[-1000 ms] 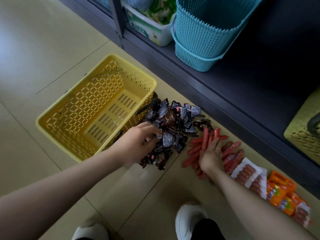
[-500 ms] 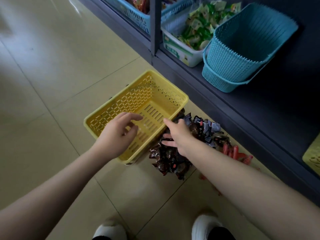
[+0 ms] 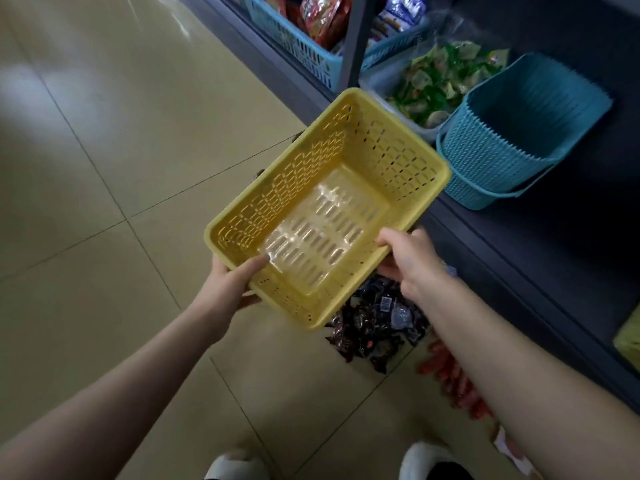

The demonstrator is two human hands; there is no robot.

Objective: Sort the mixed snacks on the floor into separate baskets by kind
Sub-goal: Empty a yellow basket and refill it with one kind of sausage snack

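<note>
Yellow basket (image 3: 346, 168), empty: we hold it above the dark-wrapped snacks (image 3: 374, 323), left hand (image 3: 225, 289) and right hand (image 3: 408, 258) each in a closed grip on its near rim.

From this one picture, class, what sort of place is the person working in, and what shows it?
Probably a small shop or stockroom. A low dark shelf holds a blue basket of packaged snacks, a white tub of green packets and empty teal baskets, above a tiled floor.
</note>
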